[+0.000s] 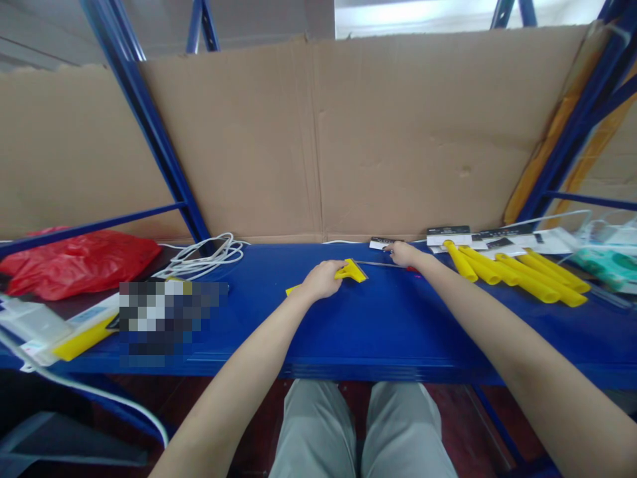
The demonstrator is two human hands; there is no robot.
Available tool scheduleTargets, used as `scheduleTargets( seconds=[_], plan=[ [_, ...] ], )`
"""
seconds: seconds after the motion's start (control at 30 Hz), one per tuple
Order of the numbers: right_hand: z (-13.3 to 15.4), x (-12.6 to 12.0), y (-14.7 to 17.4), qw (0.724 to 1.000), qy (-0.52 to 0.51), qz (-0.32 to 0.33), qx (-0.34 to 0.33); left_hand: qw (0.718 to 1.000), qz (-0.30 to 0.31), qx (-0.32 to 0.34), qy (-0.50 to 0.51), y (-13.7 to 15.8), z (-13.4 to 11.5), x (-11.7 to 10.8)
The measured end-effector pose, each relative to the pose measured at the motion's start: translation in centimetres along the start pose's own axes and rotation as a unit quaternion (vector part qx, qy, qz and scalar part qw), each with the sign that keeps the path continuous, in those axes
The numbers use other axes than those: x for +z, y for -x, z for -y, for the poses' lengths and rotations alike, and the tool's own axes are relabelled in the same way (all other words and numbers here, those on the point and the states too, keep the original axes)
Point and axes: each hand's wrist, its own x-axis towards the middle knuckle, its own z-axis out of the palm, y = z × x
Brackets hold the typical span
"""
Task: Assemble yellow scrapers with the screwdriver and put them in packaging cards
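My left hand (324, 280) is closed around a yellow scraper (354, 271), just above the blue tabletop. Its wide head with a thin dark edge sticks out to the right of my fingers, and the handle end shows behind my wrist. Further back, my right hand (401, 253) has its fingers closed at the edge of a small black-and-white card packet (381, 243). Beneath my right wrist lies a thin metal rod (383, 264), with a red piece (412, 269) at its right end, partly hidden by the arm.
Several yellow tubular handles (517, 275) lie at the right beside more black-and-white packets (448, 234). At the left are a red plastic bag (84, 262), a coiled white cable (209, 255) and another yellow handle (84, 337). Cardboard (318, 139) stands behind, between blue posts (154, 133).
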Motion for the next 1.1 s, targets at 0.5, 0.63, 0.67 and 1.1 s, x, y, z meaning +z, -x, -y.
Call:
scheduleTargets(
  seconds=[0.5,0.63,0.67,1.1],
  plan=[
    [0.8,-0.1,-0.4,1.0,-0.003,-0.009,0.02,1.0,-0.001,0.015,0.004,0.1,-0.5,0.4],
    [1.3,-0.1,0.1,0.999,-0.015,-0.011,0.039,0.999,-0.003,0.036,0.006,0.0,-0.4,0.6],
    [1.3,0.0,0.2,0.999,-0.018,-0.009,0.041,0.999,-0.002,0.041,0.005,0.0,-0.4,0.6],
    [3.7,-2.1,2.2,0.976,-0.184,-0.092,-0.073,0.999,-0.009,0.04,-0.006,0.1,-0.7,0.4]
  ],
)
